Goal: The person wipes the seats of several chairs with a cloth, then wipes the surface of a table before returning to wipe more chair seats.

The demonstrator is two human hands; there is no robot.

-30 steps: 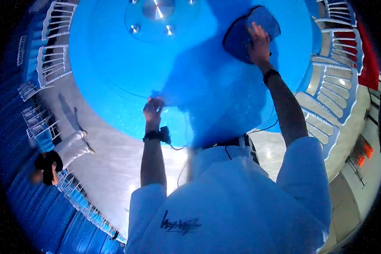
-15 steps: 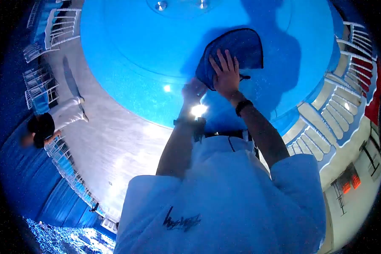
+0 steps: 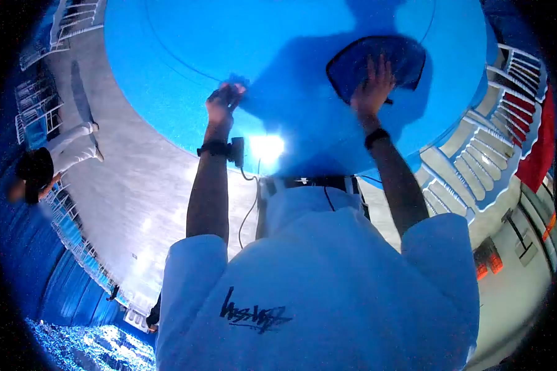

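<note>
I am in the middle of wiping the big round blue table (image 3: 185, 68), by my judgement: my right hand (image 3: 371, 86) lies flat with the fingers spread on a dark blue cloth (image 3: 377, 62), pressing it onto the tabletop toward the table's right side, short of its rim. My left hand (image 3: 224, 102) rests on the table nearer the middle of its near edge, curled loosely with the fingers drawn together; whether it pinches anything I cannot tell, since shadow covers the fingertips. A black band with a small box and a trailing wire (image 3: 226, 148) sits on that wrist, just off the table's edge. The next stroke, I judge, calls for steady flat pressure so the cloth slides across the table instead of bunching under my palm. I see no bowl, bucket or other container on the table. Beyond the table's left edge, well apart from it, another person (image 3: 43, 161) bends over by white chairs (image 3: 37, 117).
</note>
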